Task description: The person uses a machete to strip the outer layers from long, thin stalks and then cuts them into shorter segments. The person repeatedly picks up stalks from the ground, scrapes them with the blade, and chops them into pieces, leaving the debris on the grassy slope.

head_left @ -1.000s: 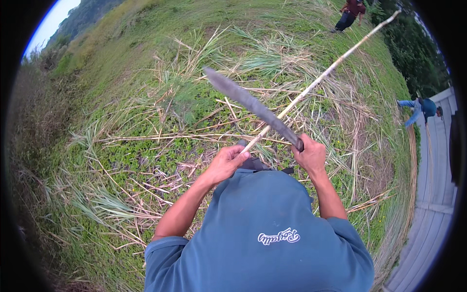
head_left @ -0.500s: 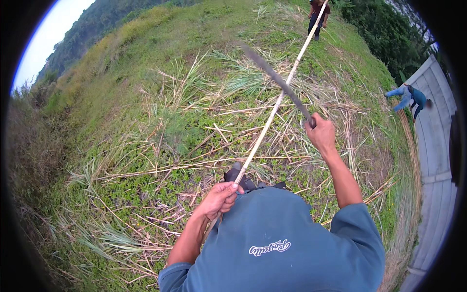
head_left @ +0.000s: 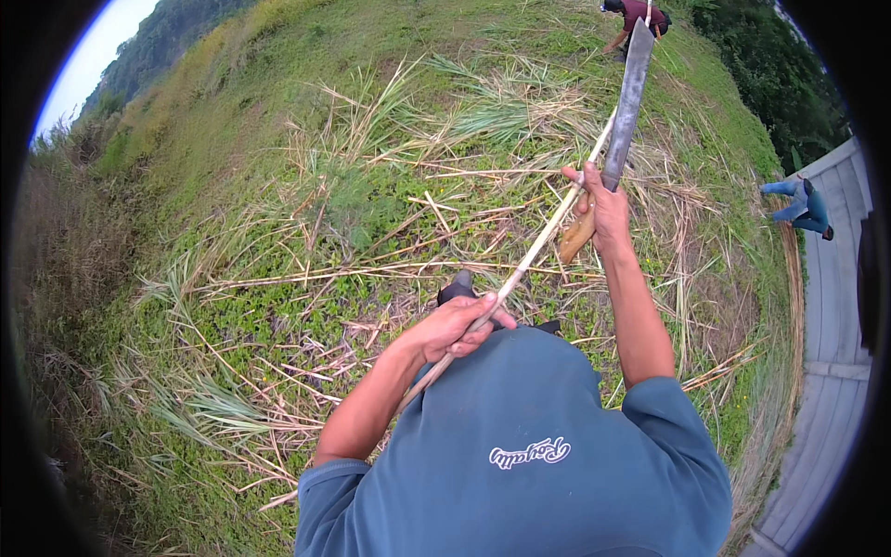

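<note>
Gripping cane stalk (head_left: pixel 534 246) w/ left hand (head_left: pixel 455 327); right hand (head_left: pixel 603 206) w/ machete (head_left: pixel 624 110).

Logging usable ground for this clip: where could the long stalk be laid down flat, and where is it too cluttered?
Barest is the short grass slope beyond the cut reeds. The low green patch left of the left hand is fairly free. Crowded: dry stems right of the right hand, its machete and the stalk.

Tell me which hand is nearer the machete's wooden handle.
Right. The right hand is wrapped around the wooden handle of the machete; the left hand grips the pale stalk lower down, apart from it.
</note>
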A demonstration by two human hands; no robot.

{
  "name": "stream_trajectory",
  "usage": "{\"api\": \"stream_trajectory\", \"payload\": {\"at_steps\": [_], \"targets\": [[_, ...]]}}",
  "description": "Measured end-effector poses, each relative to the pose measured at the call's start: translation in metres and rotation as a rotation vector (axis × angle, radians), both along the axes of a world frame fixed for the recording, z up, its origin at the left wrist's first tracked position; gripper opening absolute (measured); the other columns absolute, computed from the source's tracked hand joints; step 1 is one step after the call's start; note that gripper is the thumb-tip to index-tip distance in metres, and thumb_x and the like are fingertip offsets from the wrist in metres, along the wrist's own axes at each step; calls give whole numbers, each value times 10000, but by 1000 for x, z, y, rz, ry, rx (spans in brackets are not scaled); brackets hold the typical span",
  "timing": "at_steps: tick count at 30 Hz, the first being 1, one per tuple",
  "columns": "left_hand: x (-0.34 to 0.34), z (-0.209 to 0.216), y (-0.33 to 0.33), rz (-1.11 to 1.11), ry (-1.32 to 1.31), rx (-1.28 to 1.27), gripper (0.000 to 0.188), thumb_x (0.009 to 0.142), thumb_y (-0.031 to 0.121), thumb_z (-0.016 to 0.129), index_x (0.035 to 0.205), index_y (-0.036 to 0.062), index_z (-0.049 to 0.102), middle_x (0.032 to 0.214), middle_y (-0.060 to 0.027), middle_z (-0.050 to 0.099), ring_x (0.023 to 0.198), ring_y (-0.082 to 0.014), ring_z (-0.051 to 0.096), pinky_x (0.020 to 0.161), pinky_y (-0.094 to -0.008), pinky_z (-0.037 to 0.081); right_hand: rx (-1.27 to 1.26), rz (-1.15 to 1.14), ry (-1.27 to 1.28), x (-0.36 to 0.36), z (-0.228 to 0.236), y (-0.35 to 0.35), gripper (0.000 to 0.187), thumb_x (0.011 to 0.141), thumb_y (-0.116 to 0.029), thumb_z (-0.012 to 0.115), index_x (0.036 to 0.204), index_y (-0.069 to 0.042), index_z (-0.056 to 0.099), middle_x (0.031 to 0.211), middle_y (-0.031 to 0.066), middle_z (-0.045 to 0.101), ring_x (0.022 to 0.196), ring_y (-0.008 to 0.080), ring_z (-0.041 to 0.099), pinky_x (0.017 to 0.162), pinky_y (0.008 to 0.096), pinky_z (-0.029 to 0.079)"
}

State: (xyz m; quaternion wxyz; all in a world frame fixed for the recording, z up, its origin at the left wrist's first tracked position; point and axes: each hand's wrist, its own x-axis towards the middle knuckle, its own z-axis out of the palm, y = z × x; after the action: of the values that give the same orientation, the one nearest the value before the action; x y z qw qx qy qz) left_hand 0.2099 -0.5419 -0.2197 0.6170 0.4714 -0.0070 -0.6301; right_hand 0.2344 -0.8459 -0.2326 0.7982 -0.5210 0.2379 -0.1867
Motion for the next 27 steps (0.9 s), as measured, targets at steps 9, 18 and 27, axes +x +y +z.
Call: {"api": "stream_trajectory", "payload": {"at_steps": [9,18,27], "targets": [[-34,56,52,-24,-140,119,338,1010,303,524,1223,43,568,627,63,437,475,-36,392,441,-202,356,-82,-58,-24,68,-22,-39,191,889,-63,650,800,-102,486,860,146,723,520,69,469,475,221,416],[-91,44,126,64,-568,560,278,963,304,603,1024,39,666,766,-26,637,655,-113,549,590,-292,432,-407,-104,452,67,-66,-42,214,849,-199,678,787,1,635,686,55,681,514,73,505,467,234,400],[-45,23,42,-38,-1150,752,251,918,242,610,971,3,666,649,-235,599,633,-427,595,615,-486,454,-1432,662,360,-113,-33,45,217,767,-222,715,816,-66,573,731,151,668,642,363,642,603,464,510]]}}
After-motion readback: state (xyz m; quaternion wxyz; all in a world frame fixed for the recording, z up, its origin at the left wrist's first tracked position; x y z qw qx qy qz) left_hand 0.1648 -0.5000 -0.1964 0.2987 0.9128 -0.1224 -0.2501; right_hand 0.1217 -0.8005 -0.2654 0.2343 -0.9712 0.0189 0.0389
